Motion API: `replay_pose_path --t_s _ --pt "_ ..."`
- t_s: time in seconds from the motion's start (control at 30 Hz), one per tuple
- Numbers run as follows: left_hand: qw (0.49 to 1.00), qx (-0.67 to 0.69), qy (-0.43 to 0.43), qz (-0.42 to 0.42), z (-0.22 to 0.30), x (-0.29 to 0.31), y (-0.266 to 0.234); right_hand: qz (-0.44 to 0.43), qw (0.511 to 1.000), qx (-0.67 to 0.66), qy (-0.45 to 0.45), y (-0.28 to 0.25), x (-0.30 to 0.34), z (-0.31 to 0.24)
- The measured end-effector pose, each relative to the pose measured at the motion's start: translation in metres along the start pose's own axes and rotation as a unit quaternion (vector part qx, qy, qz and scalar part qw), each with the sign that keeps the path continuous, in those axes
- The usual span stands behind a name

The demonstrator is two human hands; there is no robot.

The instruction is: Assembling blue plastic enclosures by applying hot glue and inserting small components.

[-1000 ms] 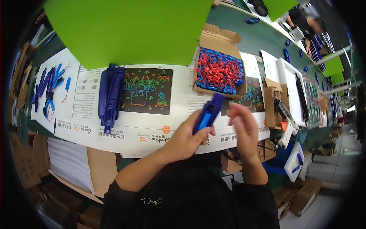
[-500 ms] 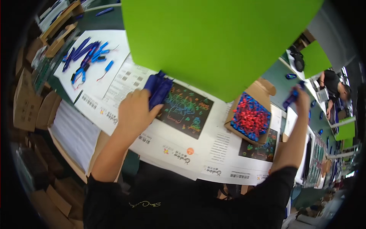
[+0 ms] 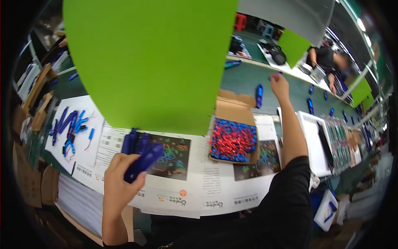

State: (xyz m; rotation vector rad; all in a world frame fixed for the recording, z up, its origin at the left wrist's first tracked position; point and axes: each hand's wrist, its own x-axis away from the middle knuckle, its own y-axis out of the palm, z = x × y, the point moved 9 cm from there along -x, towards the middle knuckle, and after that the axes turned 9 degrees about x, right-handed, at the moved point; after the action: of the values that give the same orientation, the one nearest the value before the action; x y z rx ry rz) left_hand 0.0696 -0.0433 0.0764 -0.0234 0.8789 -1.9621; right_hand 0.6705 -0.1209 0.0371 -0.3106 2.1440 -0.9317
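Observation:
In my left hand [image 3: 120, 178] is a dark blue pen-shaped plastic casing [image 3: 144, 162], tilted up to the right between thumb and fingers. Just beyond it, more blue casings [image 3: 129, 142] lie side by side against the green panel. My right hand [image 3: 280, 86] reaches far out over the green conveyor surface [image 3: 248, 76], fingers drawn together. A small dark blue bit shows by its fingertips, too blurred to name. To the left of that hand, a blue pen-shaped device [image 3: 259, 96] lies on the green surface.
An open cardboard box [image 3: 236, 99] holds many small blue battery packs [image 3: 234, 143] with red wires. A tall green panel [image 3: 153, 62] stands ahead. Loose casings and batteries [image 3: 70, 128] lie on white paper at left. A white tray [image 3: 309, 137] sits right; a co-worker [image 3: 325, 58] works beyond.
My view has turned right. My left hand has lifted one casing off the group by the panel. My right hand has moved farther out; the blue device it carried no longer shows clearly in it.

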Motion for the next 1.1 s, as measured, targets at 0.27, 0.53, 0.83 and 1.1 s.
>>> replay_pose_path --t_s 0.27,0.53,0.83,1.1 --pt "0.912 0.022 0.344 -0.221 0.126 0.028 0.150 -0.518 0.824 -0.157 -0.169 -0.113 0.306 -0.211" --pt "0.685 0.632 -0.139 -0.334 0.070 0.070 0.240 -0.377 0.883 -0.261 0.102 -0.131 0.366 -0.168" --pt "0.593 0.671 -0.293 -0.335 0.005 0.078 0.230 0.190 0.910 0.313 0.195 -0.340 0.355 0.034" --pt "0.585 0.674 -0.358 -0.275 -0.022 0.083 0.251 -0.097 0.861 -0.191 0.462 -0.244 0.370 0.127"
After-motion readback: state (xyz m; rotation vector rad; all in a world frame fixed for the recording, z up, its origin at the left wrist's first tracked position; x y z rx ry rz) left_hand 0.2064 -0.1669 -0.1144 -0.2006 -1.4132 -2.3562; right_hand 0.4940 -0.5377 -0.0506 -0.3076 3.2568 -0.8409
